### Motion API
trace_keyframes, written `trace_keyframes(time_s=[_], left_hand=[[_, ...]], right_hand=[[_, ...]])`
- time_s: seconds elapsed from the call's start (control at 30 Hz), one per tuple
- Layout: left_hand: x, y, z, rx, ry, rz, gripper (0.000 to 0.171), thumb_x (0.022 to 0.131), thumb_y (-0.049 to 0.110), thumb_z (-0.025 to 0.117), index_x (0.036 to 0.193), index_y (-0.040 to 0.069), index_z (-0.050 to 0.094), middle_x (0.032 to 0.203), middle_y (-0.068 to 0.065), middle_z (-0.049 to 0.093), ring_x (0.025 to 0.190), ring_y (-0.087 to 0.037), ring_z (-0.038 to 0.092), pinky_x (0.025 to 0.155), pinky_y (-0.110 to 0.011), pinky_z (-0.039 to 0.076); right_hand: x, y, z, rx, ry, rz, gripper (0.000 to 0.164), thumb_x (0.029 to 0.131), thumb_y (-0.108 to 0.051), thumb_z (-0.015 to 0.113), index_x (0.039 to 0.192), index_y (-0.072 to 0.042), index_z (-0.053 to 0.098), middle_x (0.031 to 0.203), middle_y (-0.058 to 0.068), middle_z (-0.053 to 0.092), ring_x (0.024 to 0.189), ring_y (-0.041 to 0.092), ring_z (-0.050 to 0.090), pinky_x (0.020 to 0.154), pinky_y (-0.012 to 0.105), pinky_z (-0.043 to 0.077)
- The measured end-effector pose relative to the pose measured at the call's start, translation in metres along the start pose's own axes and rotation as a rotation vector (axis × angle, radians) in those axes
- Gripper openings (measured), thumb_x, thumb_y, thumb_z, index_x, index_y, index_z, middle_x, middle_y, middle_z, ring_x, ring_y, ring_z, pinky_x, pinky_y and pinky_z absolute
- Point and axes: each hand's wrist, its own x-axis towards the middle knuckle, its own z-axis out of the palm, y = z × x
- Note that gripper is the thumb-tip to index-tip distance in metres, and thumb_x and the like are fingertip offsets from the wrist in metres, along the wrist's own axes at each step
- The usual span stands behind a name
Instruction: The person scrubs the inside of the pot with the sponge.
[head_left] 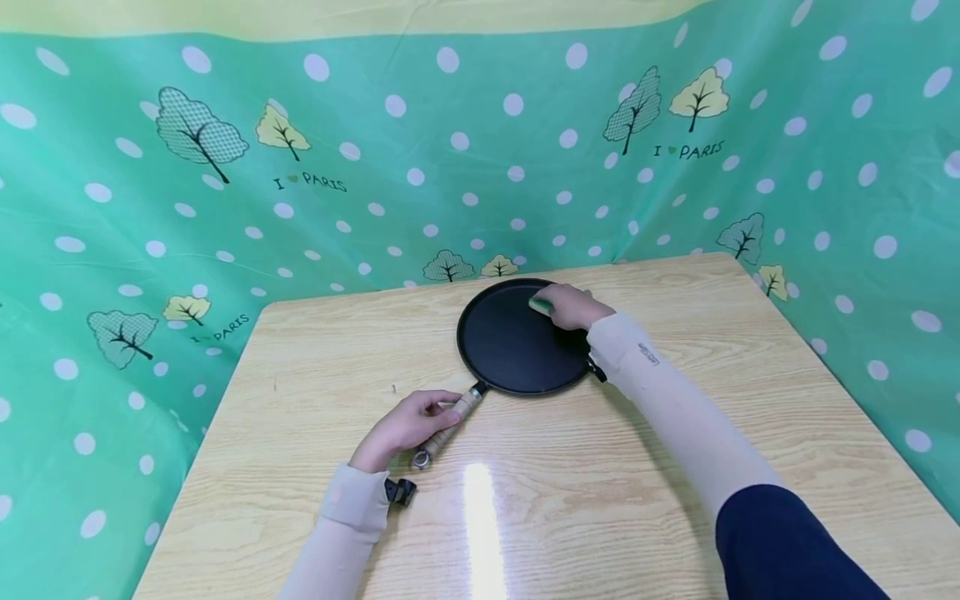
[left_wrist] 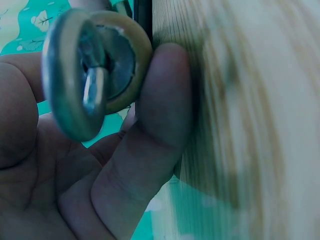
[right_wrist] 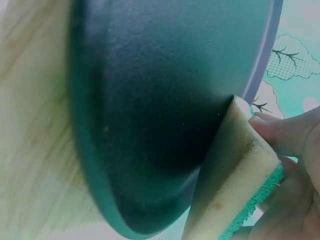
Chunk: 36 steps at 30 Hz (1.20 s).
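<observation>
A round black flat pan with a low rim lies on the wooden table. Its light-coloured handle, ending in a metal hanging ring, points toward the front left. My left hand holds that handle between thumb and fingers. Over the far right part of the pan, my right hand grips a sponge with a pale foam side and a green scouring side. In the right wrist view the foam side faces the pan surface. Whether all of it touches the pan cannot be told.
The wooden table has a bright light reflection near its front. Behind and beside it hangs a green dotted cloth with printed trees. A black strap clip sits at my left wrist.
</observation>
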Motion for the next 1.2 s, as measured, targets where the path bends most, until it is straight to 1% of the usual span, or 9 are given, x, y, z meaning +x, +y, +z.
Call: trace_keyframes(time_s=[0.17,0.47,0.73,0.9,1.13,1.2], left_hand=[[0.000,0.000,0.000,0.003,-0.002,-0.003,0.040,0.105,0.015,0.068,0.141,-0.001,0.065,0.093,-0.007,0.060,0.083,-0.019,0.052,0.075,-0.034,0.044],[0.000,0.001,0.000,0.002,-0.002,-0.006,0.040,0.105,0.015,0.068,0.141,-0.002,0.064,0.095,-0.007,0.061,0.084,-0.019,0.053,0.075,-0.034,0.045],[0.000,0.001,0.000,0.003,0.002,-0.014,0.040,0.105,0.014,0.068,0.142,-0.001,0.064,0.095,-0.008,0.061,0.085,-0.019,0.054,0.075,-0.034,0.045],[-0.001,0.001,0.000,0.010,0.001,-0.013,0.040,0.105,0.015,0.068,0.141,-0.001,0.065,0.095,-0.007,0.061,0.085,-0.019,0.054,0.076,-0.034,0.045],[-0.001,0.001,0.000,0.014,0.001,-0.014,0.041,0.105,0.016,0.068,0.142,0.000,0.065,0.094,-0.007,0.061,0.084,-0.019,0.053,0.074,-0.034,0.045],[-0.001,0.001,0.000,0.014,0.003,-0.015,0.040,0.105,0.016,0.068,0.141,0.000,0.065,0.094,-0.007,0.061,0.084,-0.019,0.053,0.075,-0.034,0.045]], right_hand=[[-0.003,0.003,0.000,-0.009,0.000,-0.001,0.051,0.106,0.005,0.042,0.154,-0.006,0.054,0.157,0.019,0.050,0.146,0.043,0.043,0.115,0.076,0.024],[-0.011,0.003,0.001,-0.025,0.001,0.018,0.050,0.106,0.003,0.042,0.155,-0.005,0.052,0.158,0.019,0.049,0.145,0.042,0.044,0.115,0.074,0.027],[-0.018,0.004,0.000,-0.030,0.010,0.008,0.050,0.105,0.004,0.044,0.154,-0.004,0.053,0.156,0.020,0.051,0.141,0.042,0.048,0.113,0.071,0.033],[-0.020,0.005,0.001,-0.027,0.011,0.008,0.050,0.105,0.004,0.045,0.154,-0.004,0.053,0.156,0.020,0.051,0.140,0.042,0.049,0.113,0.073,0.031],[-0.025,0.004,0.001,-0.034,0.016,0.014,0.050,0.105,0.004,0.045,0.153,-0.002,0.054,0.154,0.020,0.053,0.140,0.042,0.050,0.112,0.073,0.033],[-0.027,0.004,0.001,-0.032,0.014,0.014,0.049,0.105,0.005,0.044,0.153,-0.002,0.054,0.155,0.020,0.052,0.141,0.043,0.049,0.113,0.073,0.031]])
